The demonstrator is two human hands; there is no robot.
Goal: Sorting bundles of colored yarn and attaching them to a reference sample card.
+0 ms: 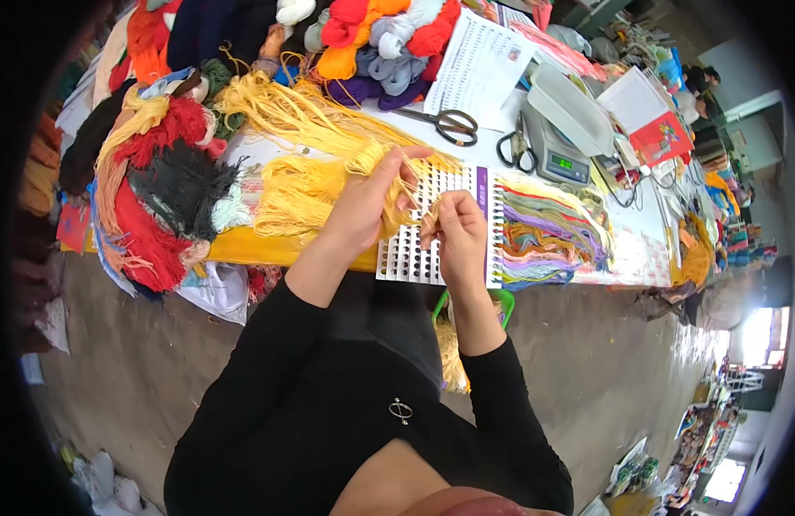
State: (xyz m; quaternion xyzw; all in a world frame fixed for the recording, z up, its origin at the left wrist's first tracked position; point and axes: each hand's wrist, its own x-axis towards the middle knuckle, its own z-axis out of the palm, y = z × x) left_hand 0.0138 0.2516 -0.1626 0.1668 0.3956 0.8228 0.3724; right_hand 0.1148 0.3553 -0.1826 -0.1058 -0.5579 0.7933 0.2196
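Note:
My left hand [367,202] is closed around a bundle of yellow embroidery thread [303,193], whose cut ends spread leftward over the table edge. Close to it, my right hand [463,234] pinches a few strands of the same yellow thread between thumb and fingers. Both hands are above a white card with rows of punched holes [404,265]. Just right of my right hand lies a second white strip [494,271], its holes threaded with many colours of thread [548,228]. A longer yellow hank [277,107] stretches behind my left hand.
Two pairs of scissors [456,127] [520,155] lie beyond my hands. A digital scale [563,163] holds a clear tray [570,107]. Coloured yarn hanks [385,43] crowd the back, and tangled threads [169,189] hang over the left edge. A green bin [506,301] stands below the table.

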